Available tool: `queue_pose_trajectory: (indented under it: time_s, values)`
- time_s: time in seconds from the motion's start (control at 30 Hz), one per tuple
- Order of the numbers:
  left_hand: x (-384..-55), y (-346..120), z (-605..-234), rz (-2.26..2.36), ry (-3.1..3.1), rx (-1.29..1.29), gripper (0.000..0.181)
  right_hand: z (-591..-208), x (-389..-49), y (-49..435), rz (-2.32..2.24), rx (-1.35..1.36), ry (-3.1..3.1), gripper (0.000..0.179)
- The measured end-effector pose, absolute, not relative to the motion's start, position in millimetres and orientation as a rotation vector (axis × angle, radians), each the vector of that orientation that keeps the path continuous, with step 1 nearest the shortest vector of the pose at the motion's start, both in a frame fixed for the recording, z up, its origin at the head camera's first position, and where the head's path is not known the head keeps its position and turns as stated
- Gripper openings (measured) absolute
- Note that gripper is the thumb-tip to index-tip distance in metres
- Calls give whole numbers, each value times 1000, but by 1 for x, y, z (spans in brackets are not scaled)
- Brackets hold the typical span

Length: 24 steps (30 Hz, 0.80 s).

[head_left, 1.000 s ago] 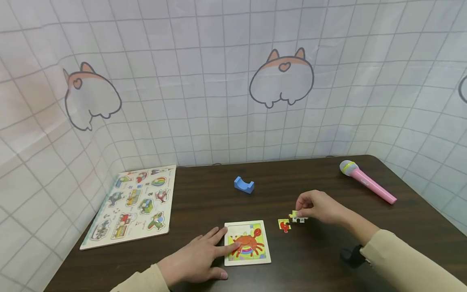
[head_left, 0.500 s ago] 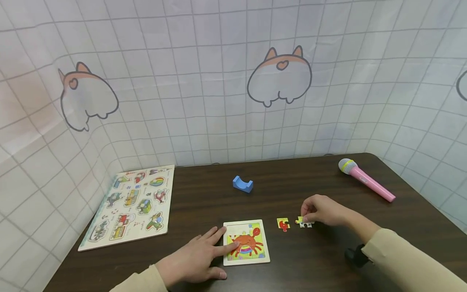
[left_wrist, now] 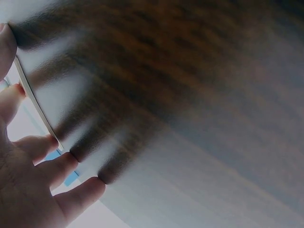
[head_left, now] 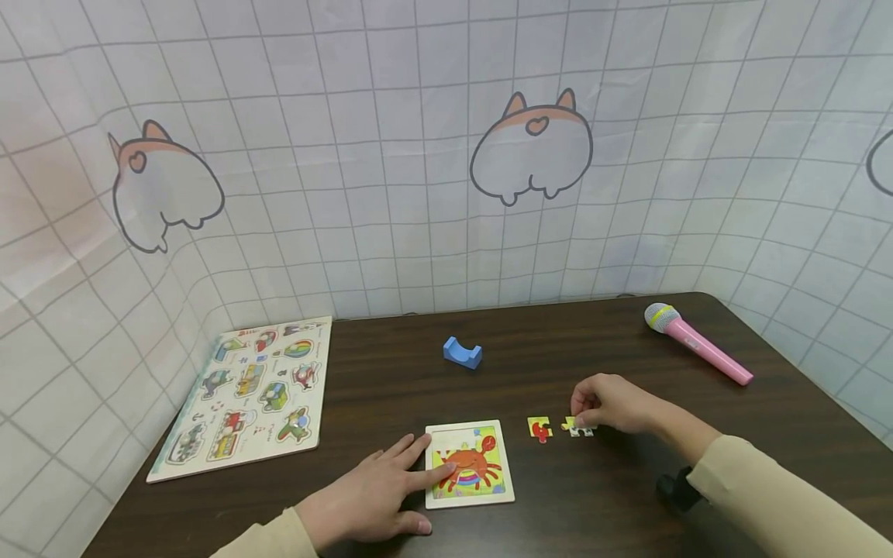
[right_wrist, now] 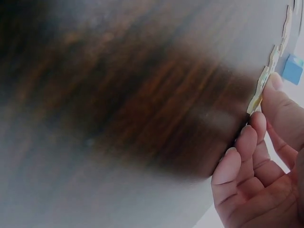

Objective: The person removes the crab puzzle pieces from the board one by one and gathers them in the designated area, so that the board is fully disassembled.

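My left hand (head_left: pixel 373 492) lies with its fingers spread, the index fingertip on a small framed jigsaw puzzle (head_left: pixel 481 496) of a red crab. A pale gap shows at the frame's upper left. To the right of it, my right hand (head_left: pixel 614 403) pinches a yellow-and-white puzzle piece (head_left: pixel 580 431) at the table surface between thumb and fingers, partly covering it. A yellow-and-red puzzle piece (head_left: pixel 539 428) lies just left of that one, slightly apart. In the right wrist view, the thumb and index finger meet at the edge of the thin piece (right_wrist: pixel 257 97).
Behind the puzzle sits a blue notched block (head_left: pixel 463 353). A large picture board (head_left: pixel 244 399) with vehicle shapes lies at the left. The pink toy microphone (head_left: pixel 698 343) rests at the back right. A grid-patterned curtain (head_left: pixel 391 232) surrounds the dark table (head_left: pixel 391 380).
My right hand has slid the yellow-and-white piece right and slightly toward me, away from the yellow-and-red one, then stayed nearly still. My left hand keeps its place on the puzzle.
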State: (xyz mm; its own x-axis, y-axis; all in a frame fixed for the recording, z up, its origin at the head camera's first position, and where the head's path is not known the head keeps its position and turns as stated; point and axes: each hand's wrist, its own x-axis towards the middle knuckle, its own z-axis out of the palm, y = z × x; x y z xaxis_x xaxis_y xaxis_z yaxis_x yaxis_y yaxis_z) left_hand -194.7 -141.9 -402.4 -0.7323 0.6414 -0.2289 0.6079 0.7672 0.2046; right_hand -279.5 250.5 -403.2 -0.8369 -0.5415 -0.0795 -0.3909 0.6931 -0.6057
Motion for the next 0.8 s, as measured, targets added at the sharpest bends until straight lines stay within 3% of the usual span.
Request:
queue_pose_trajectory:
  time_s: [0.8]
  values:
    - [-195, -141, -401, 171, 2660, 945, 73, -403, -279, 248, -860, -712, 2659, 12]
